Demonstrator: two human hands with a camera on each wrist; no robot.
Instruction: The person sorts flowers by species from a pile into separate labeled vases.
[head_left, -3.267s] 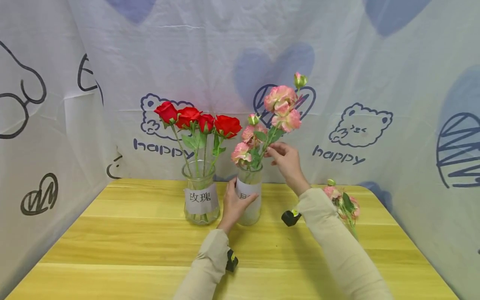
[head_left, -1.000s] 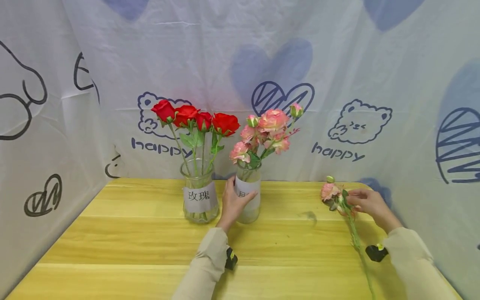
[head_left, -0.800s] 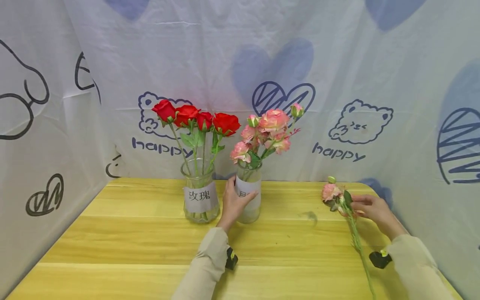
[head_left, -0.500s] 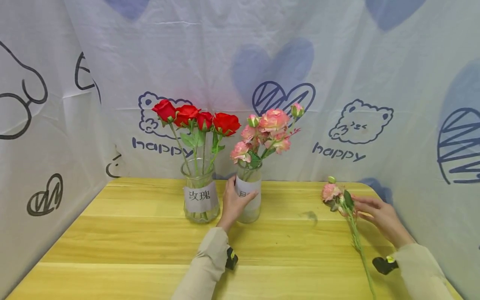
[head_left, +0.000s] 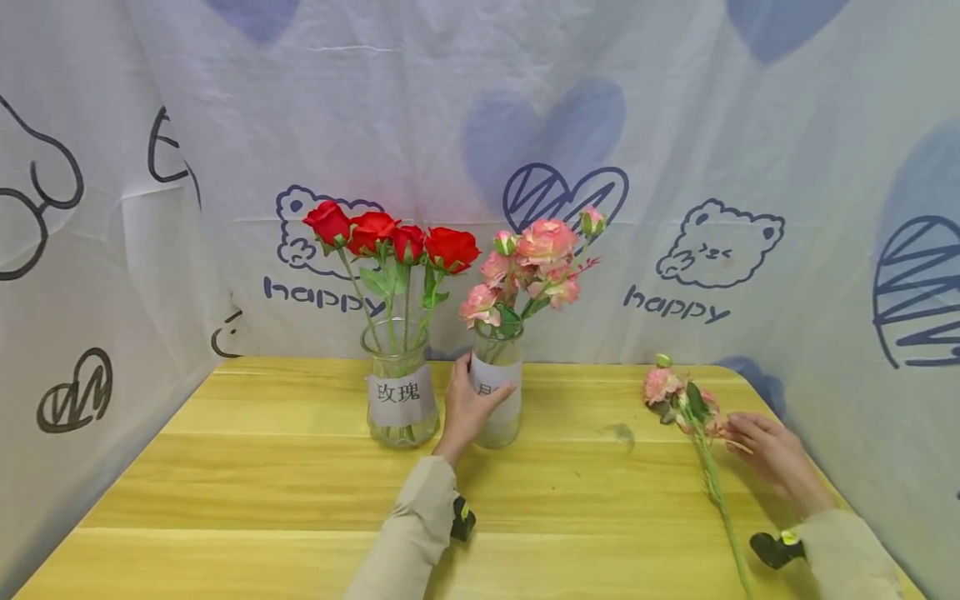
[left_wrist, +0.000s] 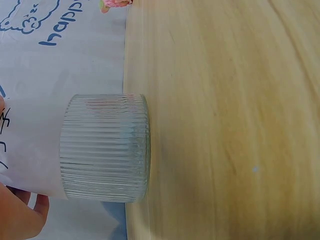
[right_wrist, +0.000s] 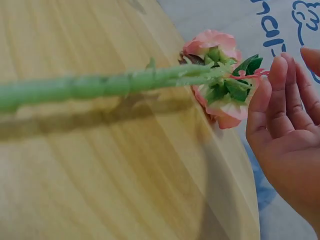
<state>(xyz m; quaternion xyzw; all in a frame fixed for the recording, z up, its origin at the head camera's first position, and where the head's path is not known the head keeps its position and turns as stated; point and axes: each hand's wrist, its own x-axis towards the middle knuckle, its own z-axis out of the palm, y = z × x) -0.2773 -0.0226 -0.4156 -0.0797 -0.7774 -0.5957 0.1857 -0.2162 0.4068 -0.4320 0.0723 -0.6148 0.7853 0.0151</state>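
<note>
My left hand (head_left: 468, 408) grips a labelled clear glass vase (head_left: 497, 429), thumb across the label and fingers round its side. In it stand pink flowers (head_left: 546, 242) with buds and green leaves. The left wrist view shows the vase's ribbed lower part (left_wrist: 105, 147) upright and the hand at its label. At the table's right, my right hand (head_left: 780, 458) is beside a pink flower stem (head_left: 712, 483) lying with its blooms toward the back. In the right wrist view the loosely bent fingers (right_wrist: 278, 82) are right at a thin pink sprig of its blooms (right_wrist: 225, 112).
A wider glass vase (head_left: 401, 429) with a label holds several red roses (head_left: 372, 232), just left of the gripped vase. Both stand on a wooden table (head_left: 285, 483). A printed cloth (head_left: 420, 108) hangs behind and along the sides.
The right hand has let go of a pink flower stem, which now stands in the held vase, and moved right to the lying stem, then drawn slightly back toward me. The left hand stays put.
</note>
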